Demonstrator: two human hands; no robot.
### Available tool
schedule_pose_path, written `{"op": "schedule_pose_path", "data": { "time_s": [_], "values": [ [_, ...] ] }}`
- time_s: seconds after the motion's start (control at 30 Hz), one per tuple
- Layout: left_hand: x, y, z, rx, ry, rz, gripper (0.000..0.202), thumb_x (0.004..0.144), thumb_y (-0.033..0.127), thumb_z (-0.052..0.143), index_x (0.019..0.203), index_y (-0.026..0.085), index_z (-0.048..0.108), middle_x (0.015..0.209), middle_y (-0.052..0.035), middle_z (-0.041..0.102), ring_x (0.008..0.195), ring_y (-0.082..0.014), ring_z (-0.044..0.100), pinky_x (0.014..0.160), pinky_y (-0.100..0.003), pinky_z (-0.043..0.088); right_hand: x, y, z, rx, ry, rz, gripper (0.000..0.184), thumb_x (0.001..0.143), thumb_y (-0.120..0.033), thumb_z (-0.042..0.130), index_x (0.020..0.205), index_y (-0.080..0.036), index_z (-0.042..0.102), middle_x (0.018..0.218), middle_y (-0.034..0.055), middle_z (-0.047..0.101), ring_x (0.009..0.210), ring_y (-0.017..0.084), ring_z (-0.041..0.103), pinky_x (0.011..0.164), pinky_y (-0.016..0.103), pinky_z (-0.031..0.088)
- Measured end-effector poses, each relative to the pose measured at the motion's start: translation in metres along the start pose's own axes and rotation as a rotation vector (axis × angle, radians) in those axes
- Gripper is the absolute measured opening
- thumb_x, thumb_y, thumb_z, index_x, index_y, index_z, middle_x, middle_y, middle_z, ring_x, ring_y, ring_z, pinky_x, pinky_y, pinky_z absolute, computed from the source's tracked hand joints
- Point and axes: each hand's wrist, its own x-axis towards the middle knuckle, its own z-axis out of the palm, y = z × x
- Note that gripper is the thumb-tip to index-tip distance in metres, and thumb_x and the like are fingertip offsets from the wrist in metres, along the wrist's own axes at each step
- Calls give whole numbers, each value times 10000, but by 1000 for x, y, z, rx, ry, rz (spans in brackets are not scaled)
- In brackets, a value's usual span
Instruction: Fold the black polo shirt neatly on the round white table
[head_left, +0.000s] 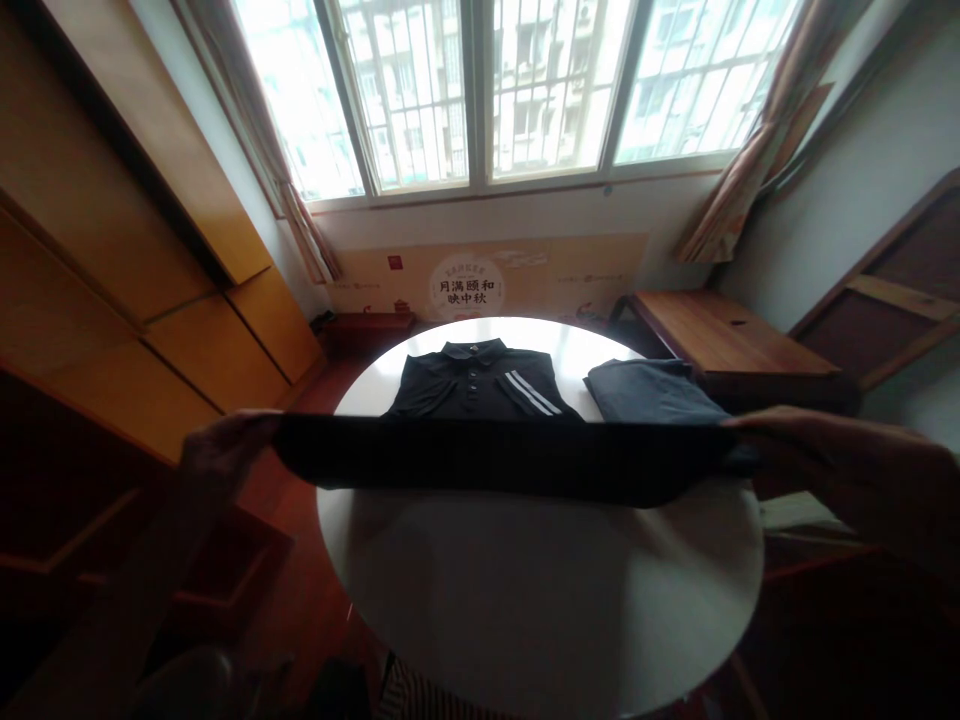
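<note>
A black short-sleeved polo shirt [480, 390] lies on the round white table [525, 600], collar toward the window, with two white stripes on one sleeve. Its lower part appears to be the wide black band of cloth raised in front of me, pulled taut across the table's width. At the band's left end, my left hand [229, 445] pinches the cloth. My right hand [817, 455] grips the other end, its fingertips partly hidden in shadow. Just beyond the right end lies a folded dark grey garment [652, 388] on the table.
A wooden side table [739, 335] stands at the back right, near a leaning framed panel [885, 290]. Yellow-orange cabinets [217, 345] line the left wall. Beneath the barred window [487, 90] is a printed banner [555, 275]. Reddish flooring [300, 590] surrounds the table.
</note>
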Motion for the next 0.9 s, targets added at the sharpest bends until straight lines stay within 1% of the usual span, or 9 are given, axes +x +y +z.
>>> {"op": "schedule_pose_path", "data": {
  "time_s": [0.07,0.13,0.17,0.2,0.27,0.4,0.53,0.7,0.9],
  "values": [
    [45,-8,39,-179,43,-38,358,711,414,804,950,156,738,841,-15,728,732,-139,643,720,-267,552,54,14,21,25,-20,78,731,885,-600,399,1033,47,707,932,127,743,814,100,689,730,207,454],
    [87,-19,78,-297,48,-40,423,713,433,802,972,109,719,857,-32,721,730,-118,629,713,-238,541,101,29,48,51,-43,118,682,908,-480,355,1070,103,670,971,133,728,831,102,683,729,215,444],
    [106,-26,97,-331,48,-49,423,717,444,794,956,104,716,839,-33,716,709,-112,622,684,-227,537,121,38,63,78,-63,133,589,925,-398,389,1085,94,671,990,135,727,819,103,687,731,208,454],
    [123,-35,115,-348,46,-58,412,726,446,782,950,106,714,826,-34,711,689,-109,618,651,-217,530,138,48,78,100,-41,165,412,912,-313,533,1046,34,710,958,139,746,744,123,694,701,205,494],
    [153,-56,147,-331,53,-112,385,743,438,764,941,113,713,790,-34,700,627,-105,602,568,-200,505,166,68,106,98,-87,175,234,887,-180,609,1032,-41,728,959,137,753,749,149,695,703,224,525],
    [194,-102,197,-189,66,-211,359,772,422,730,935,103,718,744,-37,684,557,-102,574,510,-200,477,204,101,156,8,-153,216,197,853,-134,608,989,-90,744,885,117,756,740,183,687,711,272,530],
    [222,-138,231,-127,64,-214,371,741,423,749,893,86,725,741,-51,689,613,-127,607,576,-221,503,228,122,192,-57,-186,258,167,821,-122,615,912,-116,756,895,108,757,768,197,690,711,270,520],
    [248,-167,260,-33,40,-202,400,725,463,748,862,88,731,791,-78,715,732,-176,657,689,-265,533,246,137,222,-134,-236,297,147,856,-126,614,930,-99,739,917,121,749,764,189,689,709,265,517],
    [254,-181,277,161,20,-195,250,786,340,677,855,104,720,822,-94,721,829,-217,671,796,-313,530,250,129,238,-210,-279,282,312,952,-350,604,1195,-154,610,1180,90,634,985,206,642,845,400,550]
  ]
}}
